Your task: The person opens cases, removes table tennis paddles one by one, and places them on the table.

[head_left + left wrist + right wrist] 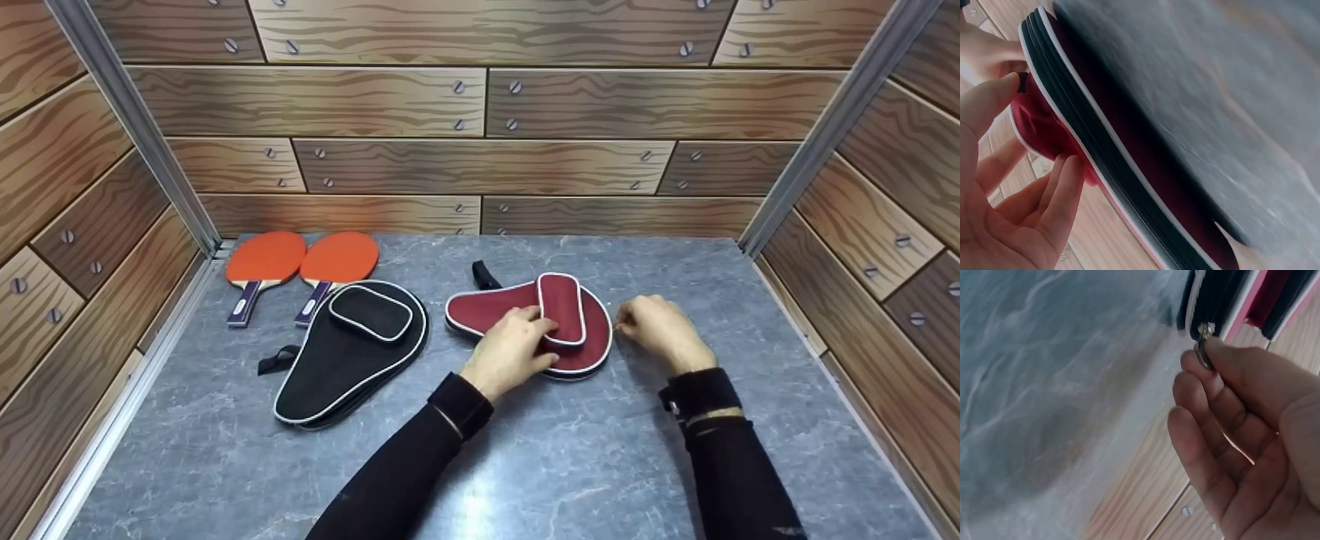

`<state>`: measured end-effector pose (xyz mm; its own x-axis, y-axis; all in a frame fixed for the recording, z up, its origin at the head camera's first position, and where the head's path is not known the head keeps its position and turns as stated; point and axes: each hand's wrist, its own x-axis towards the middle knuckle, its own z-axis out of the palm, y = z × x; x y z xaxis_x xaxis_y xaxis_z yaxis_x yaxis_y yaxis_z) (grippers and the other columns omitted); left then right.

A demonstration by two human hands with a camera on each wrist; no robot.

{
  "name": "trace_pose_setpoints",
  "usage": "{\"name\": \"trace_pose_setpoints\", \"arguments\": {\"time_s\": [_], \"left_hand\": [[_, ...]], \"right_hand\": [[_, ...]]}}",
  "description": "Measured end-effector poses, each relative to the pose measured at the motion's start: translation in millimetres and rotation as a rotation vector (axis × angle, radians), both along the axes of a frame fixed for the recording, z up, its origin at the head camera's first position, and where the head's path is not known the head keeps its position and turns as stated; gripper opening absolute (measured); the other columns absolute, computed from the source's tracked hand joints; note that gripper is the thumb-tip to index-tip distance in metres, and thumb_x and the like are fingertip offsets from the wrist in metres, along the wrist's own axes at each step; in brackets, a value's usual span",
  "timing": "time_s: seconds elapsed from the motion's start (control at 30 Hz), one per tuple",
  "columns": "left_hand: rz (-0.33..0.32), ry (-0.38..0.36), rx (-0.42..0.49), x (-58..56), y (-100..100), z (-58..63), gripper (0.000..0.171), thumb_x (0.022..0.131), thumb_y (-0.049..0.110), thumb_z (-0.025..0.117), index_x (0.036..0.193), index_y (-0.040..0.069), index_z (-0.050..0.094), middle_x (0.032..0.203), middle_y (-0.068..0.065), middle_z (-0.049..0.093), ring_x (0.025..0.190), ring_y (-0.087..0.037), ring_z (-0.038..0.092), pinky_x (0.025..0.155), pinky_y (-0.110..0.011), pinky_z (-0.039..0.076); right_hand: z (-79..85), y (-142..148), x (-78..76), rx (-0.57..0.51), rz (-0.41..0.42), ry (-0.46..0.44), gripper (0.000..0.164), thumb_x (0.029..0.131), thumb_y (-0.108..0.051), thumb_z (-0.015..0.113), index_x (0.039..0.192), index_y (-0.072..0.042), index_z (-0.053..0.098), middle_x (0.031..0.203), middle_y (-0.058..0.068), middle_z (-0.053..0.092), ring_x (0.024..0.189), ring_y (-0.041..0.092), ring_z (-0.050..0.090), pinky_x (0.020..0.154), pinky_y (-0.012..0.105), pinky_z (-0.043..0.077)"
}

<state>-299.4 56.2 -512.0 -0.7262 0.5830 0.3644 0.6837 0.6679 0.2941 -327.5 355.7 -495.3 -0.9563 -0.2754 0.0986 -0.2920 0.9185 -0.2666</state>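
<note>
A red paddle case (491, 307) with white piping lies flat on the table, its round end to the right. My left hand (510, 349) rests on top of it, fingertips against the raised pocket (564, 300). In the left wrist view the fingers of this hand (1022, 208) are lightly bent and touch the red cloth. At the round end, my right hand (660, 326) pinches a metal zipper pull (1203, 355) between thumb and index finger. The dark zipper band (1081, 107) runs along the side of the case.
A black paddle case (337, 382) with white piping lies left of the red one. Behind it are two table tennis paddles, the left paddle (266, 257) and the right paddle (341, 257), orange side up. Wood-patterned walls (480, 165) enclose the grey table (570, 480).
</note>
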Motion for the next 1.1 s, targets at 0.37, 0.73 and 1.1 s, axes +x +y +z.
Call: {"name": "trace_pose_setpoints", "arguments": {"time_s": [0.37, 0.73, 1.1], "left_hand": [[-0.06, 0.058, -0.259, -11.6, -18, 5.7, 0.061, 0.108, 0.048, 0.083, 0.161, 0.018, 0.072, 0.162, -0.005, 0.075, 0.15, -0.027, 0.07, 0.125, -0.045, 0.062], [-0.163, -0.063, -0.393, -34.9, -62, 2.8, 0.081, 0.108, 0.053, 0.081, 0.177, 0.019, 0.056, 0.187, -0.002, 0.051, 0.18, -0.027, 0.04, 0.147, -0.061, 0.036], [-0.128, -0.048, -0.343, -36.0, -61, -3.0, 0.08, 0.102, 0.037, 0.091, 0.174, 0.021, 0.06, 0.186, -0.008, 0.052, 0.174, -0.035, 0.05, 0.14, -0.054, 0.049]], "right_hand": [[-5.0, 11, -5.8, 0.026, -0.033, 0.035, 0.008, 0.098, -0.007, 0.079, 0.099, -0.007, 0.087, 0.101, 0.019, 0.088, 0.1, 0.05, 0.084, 0.089, 0.069, 0.066], [-4.7, 12, -5.2, 0.019, -0.038, 0.017, 0.008, 0.102, -0.009, 0.08, 0.104, -0.006, 0.088, 0.105, 0.019, 0.088, 0.102, 0.049, 0.084, 0.093, 0.069, 0.066], [-6.8, 12, -6.7, 0.011, -0.044, 0.002, 0.01, 0.103, -0.011, 0.079, 0.103, -0.006, 0.088, 0.102, 0.018, 0.087, 0.1, 0.047, 0.084, 0.093, 0.069, 0.066]]}}
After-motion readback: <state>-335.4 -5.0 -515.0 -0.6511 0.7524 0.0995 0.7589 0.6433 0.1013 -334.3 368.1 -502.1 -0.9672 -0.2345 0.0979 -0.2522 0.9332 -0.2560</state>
